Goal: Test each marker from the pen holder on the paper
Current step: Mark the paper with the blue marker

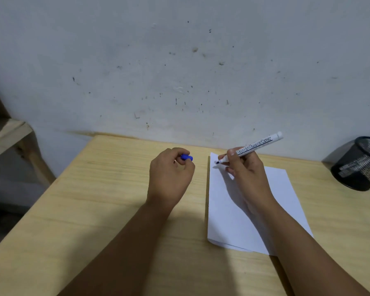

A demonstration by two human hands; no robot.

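The desk [115,189] carries a thin white paper [284,201], light and likely to slide or crease unless pinned flat. A mesh pen holder [359,165] is seen at the far right. The marker [255,147], judged light, rigid and smooth, is pinched low near its tip by the right hand [247,174], fingers closed, tip at the paper's far corner. The blue cap [187,157] is enclosed by the curled left hand [170,176].
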